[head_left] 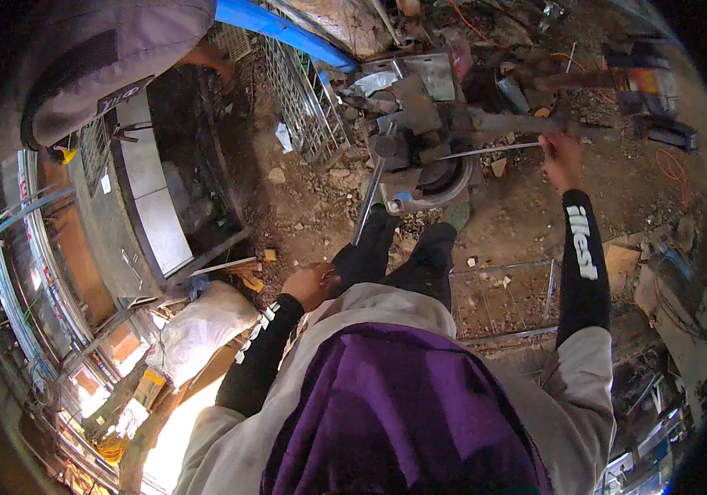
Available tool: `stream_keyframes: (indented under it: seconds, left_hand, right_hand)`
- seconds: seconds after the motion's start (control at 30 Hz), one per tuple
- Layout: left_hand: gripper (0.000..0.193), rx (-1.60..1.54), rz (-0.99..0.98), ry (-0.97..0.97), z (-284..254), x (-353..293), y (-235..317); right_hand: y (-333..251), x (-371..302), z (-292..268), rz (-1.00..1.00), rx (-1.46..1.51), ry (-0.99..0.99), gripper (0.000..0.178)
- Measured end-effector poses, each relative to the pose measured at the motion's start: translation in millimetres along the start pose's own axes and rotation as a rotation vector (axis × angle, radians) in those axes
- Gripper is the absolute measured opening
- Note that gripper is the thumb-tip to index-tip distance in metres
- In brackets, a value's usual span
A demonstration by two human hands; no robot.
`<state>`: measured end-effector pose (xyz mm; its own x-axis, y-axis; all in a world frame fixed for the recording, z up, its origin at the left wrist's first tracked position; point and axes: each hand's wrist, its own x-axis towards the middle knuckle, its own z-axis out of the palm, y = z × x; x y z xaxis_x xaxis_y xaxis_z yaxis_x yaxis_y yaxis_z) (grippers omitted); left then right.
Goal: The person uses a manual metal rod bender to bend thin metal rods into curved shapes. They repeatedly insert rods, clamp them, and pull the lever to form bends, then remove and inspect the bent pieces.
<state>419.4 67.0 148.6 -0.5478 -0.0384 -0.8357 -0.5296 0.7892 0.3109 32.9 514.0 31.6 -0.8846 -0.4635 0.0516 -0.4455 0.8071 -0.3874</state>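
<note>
My right hand (564, 161) is closed around the outer end of a thin, pale metal rod (494, 150). The rod runs left, roughly level, into a dark bench-type machine (414, 111) standing on the ground ahead of me. A long metal handle (367, 202) slopes from the machine toward my legs. At the machine's near side is a rounded metal base (444, 191). My left hand (312, 285) rests against my left thigh, away from the machine; its fingers are too unclear to tell whether they are curled or flat.
A person in a grey cap (114, 70) is close at the upper left. Beside that person stands an open-topped box frame (164, 219). A metal grating (308, 91) and a blue beam (287, 33) lie farther ahead. An orange cord (672, 169) coils at right. A white sack (205, 330) sits left.
</note>
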Motion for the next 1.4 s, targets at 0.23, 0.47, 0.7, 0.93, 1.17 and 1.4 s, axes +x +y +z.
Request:
stream_keyframes:
  seconds: [0.23, 0.47, 0.7, 0.93, 1.17, 1.4]
  left_hand:
    - [0.048, -0.044, -0.017, 0.013, -5, 6, -10]
    - [0.046, 0.041, 0.035, 0.022, 16, 6, -9]
    - [0.038, -0.298, 0.214, 0.045, 12, 6, 55]
    - [0.048, -0.528, 0.544, 0.42, 51, 30, 152]
    - [0.023, -1.012, 0.299, 0.442, 52, 46, 199]
    - [0.018, -0.995, 0.36, 0.771, 11, 44, 202]
  right_hand:
    - [-94, -13, -85, -0.332, -0.305, 0.319, 0.009]
    - [-137, -1, -213, -0.193, -0.373, 0.271, 0.007]
    - [-90, -148, -92, 0.51, 0.312, 0.094, 0.028]
    - [-245, -228, 16, 1.015, 1.407, -0.487, 0.042]
    - [-256, -238, 92, 0.46, 1.435, -0.475, 0.037]
    - [-198, -214, 20, 0.469, 1.51, -0.612, 0.036]
